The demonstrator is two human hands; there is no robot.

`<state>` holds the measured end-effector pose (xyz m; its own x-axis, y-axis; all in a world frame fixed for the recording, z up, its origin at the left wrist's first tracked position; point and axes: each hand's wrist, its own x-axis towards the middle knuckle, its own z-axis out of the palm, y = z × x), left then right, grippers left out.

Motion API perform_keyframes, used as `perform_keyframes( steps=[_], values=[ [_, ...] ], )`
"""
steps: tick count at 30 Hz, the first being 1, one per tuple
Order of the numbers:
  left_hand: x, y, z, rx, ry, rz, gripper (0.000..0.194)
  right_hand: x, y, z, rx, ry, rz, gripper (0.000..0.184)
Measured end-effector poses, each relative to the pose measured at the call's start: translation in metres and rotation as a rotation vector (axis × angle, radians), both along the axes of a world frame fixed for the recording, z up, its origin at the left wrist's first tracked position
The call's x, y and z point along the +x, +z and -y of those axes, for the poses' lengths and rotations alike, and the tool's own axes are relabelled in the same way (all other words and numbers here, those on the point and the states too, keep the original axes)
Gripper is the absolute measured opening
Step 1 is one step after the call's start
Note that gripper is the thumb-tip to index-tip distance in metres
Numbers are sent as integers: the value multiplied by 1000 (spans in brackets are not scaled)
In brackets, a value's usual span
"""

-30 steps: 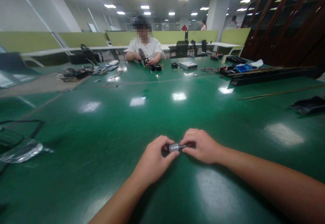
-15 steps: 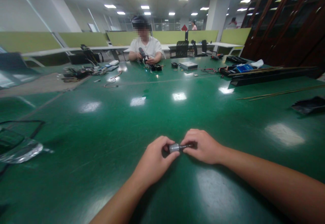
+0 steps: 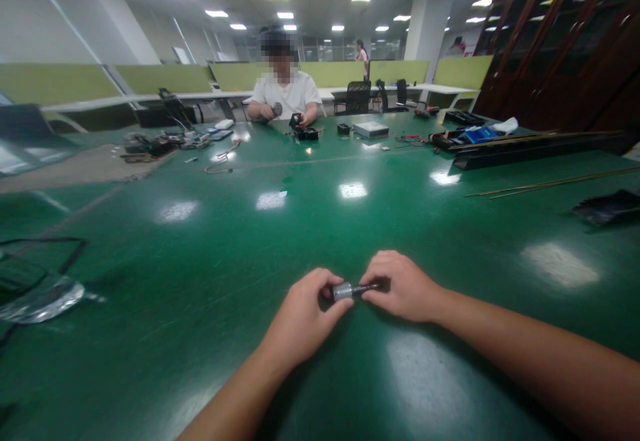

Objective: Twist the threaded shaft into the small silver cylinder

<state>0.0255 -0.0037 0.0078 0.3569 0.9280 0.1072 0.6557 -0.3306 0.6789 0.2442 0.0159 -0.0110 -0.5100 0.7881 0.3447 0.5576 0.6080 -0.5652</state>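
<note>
My left hand [image 3: 304, 313] is closed around a small silver cylinder [image 3: 343, 291], which looks like a small motor. It grips the cylinder between thumb and fingers, low over the green table [image 3: 260, 254]. A thin dark shaft [image 3: 361, 289] points right from the cylinder's end. My right hand [image 3: 401, 288] pinches the far part of that shaft, its fingertips partly hiding it. Whether the shaft belongs to the cylinder or is a separate piece set against it, I cannot tell.
Across the table sits a co-worker in a white shirt [image 3: 287, 94], holding dark parts. Far right lie a long black channel [image 3: 525, 151], thin rods [image 3: 550, 182] and a black tray-like piece [image 3: 607, 206]. Clear plastic [image 3: 45, 301] is at left, a silver box [image 3: 371, 128] farther back.
My right hand has shifted very slightly at the shaft; my left hand keeps its hold. Across the table, the co-worker's hands have moved apart, and a person in the background has walked left.
</note>
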Motion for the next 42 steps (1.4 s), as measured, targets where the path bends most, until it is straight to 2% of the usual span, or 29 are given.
perform_keyframes(
  steps=[7,29,37,42],
  values=[
    [0,1,1,8,-3,3,14,3,1,0,43,-17,-1,8],
    [-4,-2,-1,29,-8,-6,12,14,5,-5,1,-26,67,8],
    [-4,0,0,32,-11,-7,11,26,11,-14,-192,-72,91,9],
    [-4,0,1,48,-20,-5,11,25,11,-14,-235,-73,44,9]
  ],
)
